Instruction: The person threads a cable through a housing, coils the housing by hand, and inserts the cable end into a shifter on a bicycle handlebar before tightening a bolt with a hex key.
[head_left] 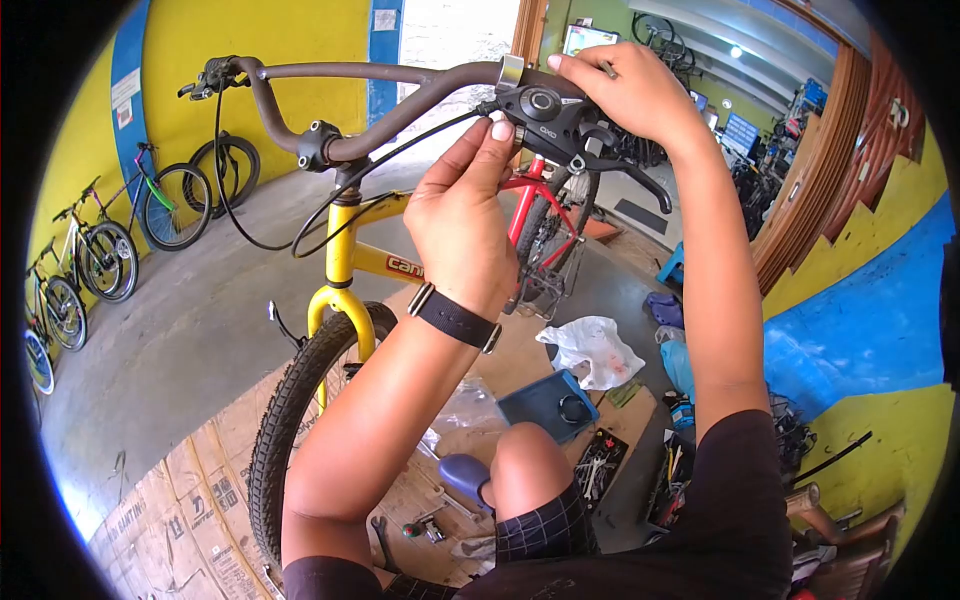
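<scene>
A black shifter and brake lever unit (541, 104) sits on the right part of the dark handlebar (400, 117) of a yellow bicycle (343, 245). Below the unit, my left hand (468, 205) has its thumb and fingers pinched at the underside, by the cable; what lies between the fingertips is too small to name. Over the bar's grip end, my right hand (625, 88) is bent with its fingers closed, and a small metal piece shows between them. A silvery band (510, 72) stands on the bar beside the unit.
Cardboard (200, 510) covers the floor under the front wheel (285, 425). A blue tray (550, 405), a white plastic bag (597, 350) and a black case of tools (600, 465) lie below my arms. Behind stands a red bicycle (540, 205); others line the yellow wall.
</scene>
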